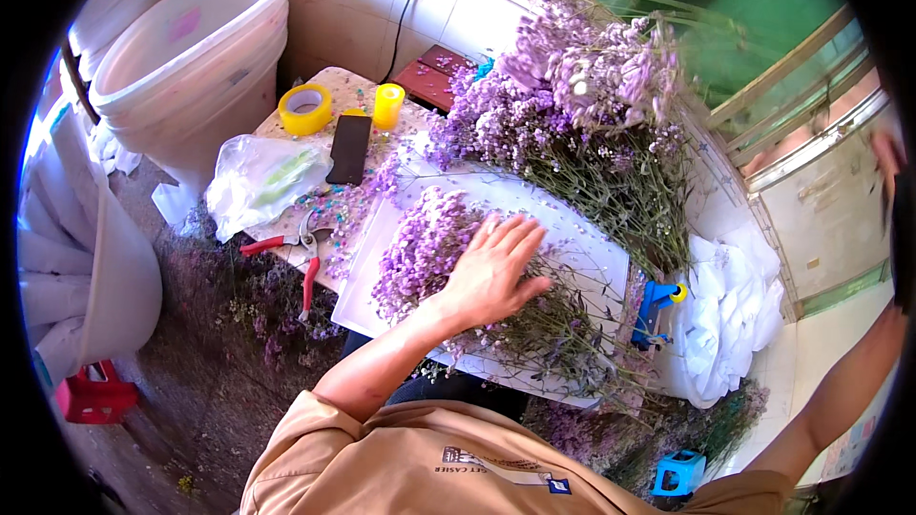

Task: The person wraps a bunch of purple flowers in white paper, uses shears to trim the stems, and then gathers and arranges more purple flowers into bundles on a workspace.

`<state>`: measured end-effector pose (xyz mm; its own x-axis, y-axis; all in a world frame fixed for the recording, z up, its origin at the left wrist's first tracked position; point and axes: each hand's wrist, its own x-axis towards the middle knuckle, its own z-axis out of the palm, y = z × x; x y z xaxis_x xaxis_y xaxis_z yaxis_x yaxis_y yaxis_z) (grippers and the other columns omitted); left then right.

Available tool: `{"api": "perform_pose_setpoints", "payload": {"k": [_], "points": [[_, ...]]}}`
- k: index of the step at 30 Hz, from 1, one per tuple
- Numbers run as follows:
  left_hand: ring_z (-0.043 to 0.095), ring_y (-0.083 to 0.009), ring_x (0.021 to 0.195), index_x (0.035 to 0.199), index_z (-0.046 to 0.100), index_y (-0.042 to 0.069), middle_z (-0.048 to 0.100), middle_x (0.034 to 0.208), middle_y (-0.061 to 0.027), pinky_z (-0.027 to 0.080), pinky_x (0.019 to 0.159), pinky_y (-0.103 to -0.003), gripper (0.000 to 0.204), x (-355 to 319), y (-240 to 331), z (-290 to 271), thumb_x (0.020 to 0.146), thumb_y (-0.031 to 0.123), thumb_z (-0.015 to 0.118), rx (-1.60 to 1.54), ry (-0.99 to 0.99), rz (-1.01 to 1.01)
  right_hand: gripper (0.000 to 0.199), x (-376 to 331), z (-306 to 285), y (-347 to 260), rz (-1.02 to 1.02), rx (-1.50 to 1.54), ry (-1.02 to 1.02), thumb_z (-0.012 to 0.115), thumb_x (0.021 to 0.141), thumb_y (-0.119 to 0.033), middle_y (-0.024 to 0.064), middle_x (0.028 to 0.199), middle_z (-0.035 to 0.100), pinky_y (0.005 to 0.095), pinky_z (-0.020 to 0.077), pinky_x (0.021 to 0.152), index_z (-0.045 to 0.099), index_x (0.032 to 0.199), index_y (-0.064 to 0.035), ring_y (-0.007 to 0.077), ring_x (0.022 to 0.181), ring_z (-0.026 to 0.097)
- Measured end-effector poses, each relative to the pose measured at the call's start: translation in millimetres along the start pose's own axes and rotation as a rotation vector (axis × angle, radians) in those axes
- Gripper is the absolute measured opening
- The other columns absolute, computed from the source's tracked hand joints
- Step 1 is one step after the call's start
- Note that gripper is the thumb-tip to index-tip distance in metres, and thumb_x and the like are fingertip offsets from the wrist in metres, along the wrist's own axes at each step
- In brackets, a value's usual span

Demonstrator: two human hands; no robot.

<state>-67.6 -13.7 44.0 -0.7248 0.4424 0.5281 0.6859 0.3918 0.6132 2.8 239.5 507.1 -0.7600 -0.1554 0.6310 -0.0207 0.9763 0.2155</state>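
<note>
My left hand (496,272) lies with its fingers spread on a bunch of small purple flowers (425,253), near where the blooms meet the green stems. Beneath this bunch is a white tray-like board (592,229). My right arm reaches out to the far right, and my right hand (887,157) is blurred and partly cut off at the picture's rim, so its fingers cannot be made out. Behind the board rises a larger heap of purple flowers (534,124) with long green stems; its upper blooms are smeared by motion.
Left of the board are red-handled pruning shears (310,246), a dark phone (349,150), yellow tape rolls (305,110) and a plastic bag (262,181). Stacked white tubs (191,67) stand far left. A blue tape dispenser (655,313) and white plastic bags (725,315) are right.
</note>
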Motion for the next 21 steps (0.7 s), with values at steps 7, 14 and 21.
{"api": "perform_pose_setpoints", "payload": {"k": [7,14,21], "points": [[0.033,-0.0331,0.151,0.151,0.041,0.007,0.032,0.164,-0.0149,0.037,0.118,-0.045,0.09,23,11,-15,0.079,0.033,0.09,-2.016,0.168,-0.095,0.007,-255,175,70,-0.06,0.5,-0.094,0.069,0.09,0.003,0.0096,0.089,0.065,0.0351,0.0515,0.076,0.069,0.096,0.0003,0.0221,0.082,0.062],[0.061,-0.0217,0.12,0.145,0.046,0.0,0.065,0.131,-0.0098,0.046,0.105,-0.038,0.069,1,21,12,0.086,0.006,0.08,-1.874,0.248,-0.47,0.069,-300,253,-21,0.092,0.433,-0.48,0.087,0.071,-0.006,0.0151,0.132,0.062,0.042,0.0476,0.103,0.063,0.135,-0.0078,0.0331,0.121,0.06],[0.061,-0.0182,0.118,0.136,0.06,-0.001,0.068,0.13,-0.0069,0.045,0.106,-0.035,0.047,2,30,30,0.092,0.01,0.074,-1.9,0.098,-0.263,0.099,-223,250,-114,-0.062,0.85,-0.469,0.096,0.064,-0.014,0.0147,0.145,0.053,0.04,0.0415,0.111,0.046,0.149,-0.0026,0.0284,0.128,0.056]]}}
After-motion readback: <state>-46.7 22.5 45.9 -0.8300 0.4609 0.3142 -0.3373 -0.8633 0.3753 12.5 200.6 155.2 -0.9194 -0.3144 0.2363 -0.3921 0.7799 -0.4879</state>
